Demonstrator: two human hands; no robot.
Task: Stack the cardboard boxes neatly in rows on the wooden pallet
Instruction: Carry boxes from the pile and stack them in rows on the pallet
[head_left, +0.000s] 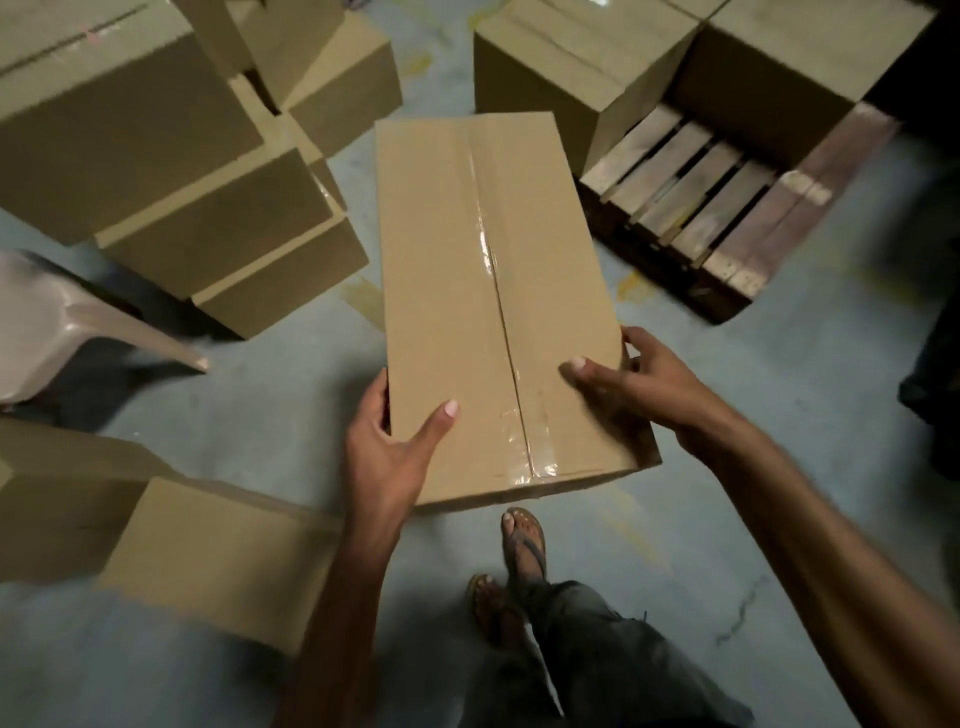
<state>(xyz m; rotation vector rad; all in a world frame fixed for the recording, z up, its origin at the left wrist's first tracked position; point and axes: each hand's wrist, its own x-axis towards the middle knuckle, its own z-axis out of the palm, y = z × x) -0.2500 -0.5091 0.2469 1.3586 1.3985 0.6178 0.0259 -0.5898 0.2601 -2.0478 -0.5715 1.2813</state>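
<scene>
Cardboard box (467, 291), stiff and seemingly light, hangs between the hands: left hand (395, 447) and right hand (634, 384) clasp its near side edges, thumbs on top; wooden pallet (727, 208) lies beyond the right.

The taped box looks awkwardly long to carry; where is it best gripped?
Probably its long sides at the near end, one hand from each side: the box is narrow across, and the left hand and right hand hold it so.
</scene>
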